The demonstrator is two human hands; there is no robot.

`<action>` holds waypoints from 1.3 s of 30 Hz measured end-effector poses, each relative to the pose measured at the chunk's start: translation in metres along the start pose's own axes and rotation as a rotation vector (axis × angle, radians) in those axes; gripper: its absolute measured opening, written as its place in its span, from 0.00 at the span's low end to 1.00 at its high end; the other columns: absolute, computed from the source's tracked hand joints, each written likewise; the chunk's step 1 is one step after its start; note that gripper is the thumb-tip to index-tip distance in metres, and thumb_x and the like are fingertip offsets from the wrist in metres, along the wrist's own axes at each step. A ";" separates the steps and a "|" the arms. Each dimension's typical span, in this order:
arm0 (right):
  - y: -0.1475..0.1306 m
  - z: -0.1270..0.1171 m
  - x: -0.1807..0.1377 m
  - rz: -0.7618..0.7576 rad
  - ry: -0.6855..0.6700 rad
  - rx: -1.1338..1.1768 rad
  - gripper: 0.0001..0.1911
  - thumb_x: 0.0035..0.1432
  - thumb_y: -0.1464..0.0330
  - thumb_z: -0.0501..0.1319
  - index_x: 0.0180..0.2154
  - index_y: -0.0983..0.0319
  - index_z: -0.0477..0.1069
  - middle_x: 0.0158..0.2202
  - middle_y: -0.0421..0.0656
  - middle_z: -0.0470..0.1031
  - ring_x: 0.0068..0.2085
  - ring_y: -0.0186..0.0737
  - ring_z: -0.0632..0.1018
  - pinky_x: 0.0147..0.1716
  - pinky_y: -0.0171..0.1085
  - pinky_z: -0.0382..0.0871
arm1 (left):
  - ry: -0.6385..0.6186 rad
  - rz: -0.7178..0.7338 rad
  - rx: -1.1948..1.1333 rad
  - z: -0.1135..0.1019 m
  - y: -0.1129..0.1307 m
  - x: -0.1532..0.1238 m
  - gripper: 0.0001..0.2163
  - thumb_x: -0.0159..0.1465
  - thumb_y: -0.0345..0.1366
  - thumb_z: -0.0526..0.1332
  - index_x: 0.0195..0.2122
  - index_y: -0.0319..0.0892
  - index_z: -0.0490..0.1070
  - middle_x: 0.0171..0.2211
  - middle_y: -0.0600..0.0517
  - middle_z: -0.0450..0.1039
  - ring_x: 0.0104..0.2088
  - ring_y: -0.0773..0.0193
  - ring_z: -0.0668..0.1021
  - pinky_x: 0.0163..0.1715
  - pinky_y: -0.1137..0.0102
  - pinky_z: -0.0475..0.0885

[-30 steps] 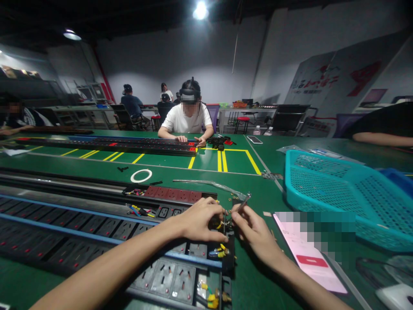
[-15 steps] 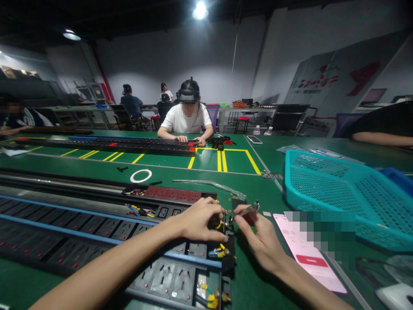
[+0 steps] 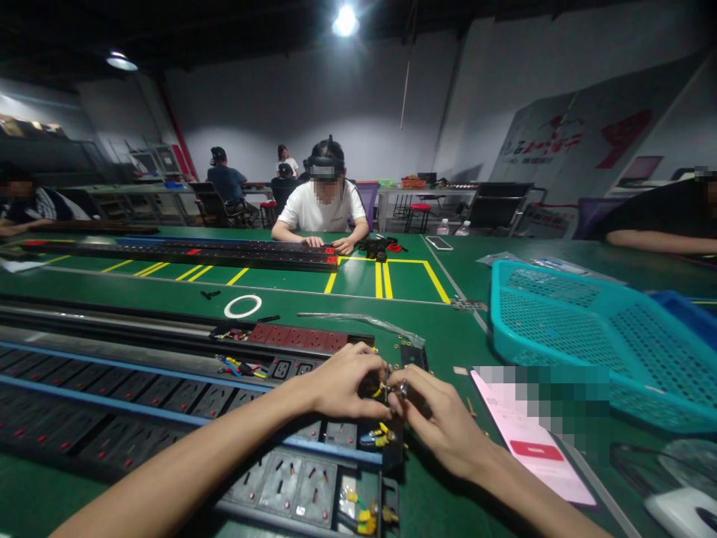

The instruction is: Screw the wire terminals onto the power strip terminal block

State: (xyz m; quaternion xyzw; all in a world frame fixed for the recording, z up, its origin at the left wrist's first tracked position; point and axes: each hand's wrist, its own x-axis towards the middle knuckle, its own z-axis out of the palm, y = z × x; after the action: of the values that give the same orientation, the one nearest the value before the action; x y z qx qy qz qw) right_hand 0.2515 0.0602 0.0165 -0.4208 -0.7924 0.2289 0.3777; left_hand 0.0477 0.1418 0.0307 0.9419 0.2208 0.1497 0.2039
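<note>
Across our green workbench (image 3: 448, 329), our right hand (image 3: 442, 422) pinches a small metal fitting (image 3: 403, 388) between fingertips, just beside our left hand (image 3: 344, 385), curled around yellow-crimped wires (image 3: 378, 390). Leftward from the grip runs the long axis of the black power strip (image 3: 213, 400), nearer our left hand.

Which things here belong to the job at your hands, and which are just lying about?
Job: left hand, right hand, small metal fitting, yellow-tipped wires, black socket strip.
Lying about: white ring, clear plastic strip, teal mesh basket, pink screen.
</note>
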 end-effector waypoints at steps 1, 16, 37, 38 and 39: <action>0.002 0.001 0.001 0.067 0.035 0.077 0.08 0.68 0.65 0.54 0.39 0.59 0.71 0.37 0.44 0.75 0.37 0.42 0.76 0.36 0.38 0.69 | 0.000 -0.003 0.000 0.000 0.000 0.000 0.19 0.56 0.48 0.72 0.40 0.41 0.70 0.39 0.49 0.72 0.46 0.52 0.72 0.44 0.65 0.68; 0.027 0.013 0.008 0.505 0.259 0.571 0.22 0.59 0.46 0.60 0.37 0.58 0.65 0.24 0.33 0.66 0.19 0.32 0.68 0.16 0.30 0.61 | -0.021 -0.044 0.000 -0.003 0.002 0.000 0.20 0.56 0.48 0.73 0.41 0.42 0.70 0.40 0.48 0.69 0.46 0.51 0.72 0.42 0.66 0.68; 0.017 0.008 0.003 0.262 0.129 0.244 0.13 0.68 0.57 0.54 0.40 0.59 0.68 0.30 0.40 0.73 0.28 0.38 0.75 0.28 0.35 0.69 | -0.005 -0.035 0.006 -0.002 0.004 -0.001 0.21 0.55 0.47 0.74 0.41 0.42 0.70 0.39 0.49 0.69 0.45 0.52 0.72 0.43 0.65 0.68; 0.020 0.011 0.005 0.356 0.122 0.353 0.16 0.66 0.53 0.55 0.39 0.59 0.67 0.26 0.37 0.70 0.23 0.36 0.72 0.22 0.33 0.65 | -0.006 -0.035 0.006 -0.002 0.004 -0.001 0.20 0.55 0.47 0.74 0.41 0.42 0.70 0.39 0.49 0.69 0.45 0.52 0.72 0.43 0.66 0.68; 0.024 0.013 0.006 0.435 0.110 0.455 0.19 0.64 0.49 0.56 0.39 0.58 0.66 0.22 0.34 0.67 0.19 0.34 0.68 0.17 0.31 0.61 | -0.006 -0.035 0.005 -0.002 0.004 -0.001 0.20 0.55 0.47 0.74 0.41 0.41 0.70 0.39 0.49 0.69 0.45 0.52 0.72 0.43 0.66 0.68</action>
State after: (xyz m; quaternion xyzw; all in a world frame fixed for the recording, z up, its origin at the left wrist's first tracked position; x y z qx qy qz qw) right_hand 0.2508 0.0777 -0.0050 -0.4969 -0.5906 0.4526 0.4467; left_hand 0.0477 0.1390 0.0344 0.9388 0.2371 0.1426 0.2050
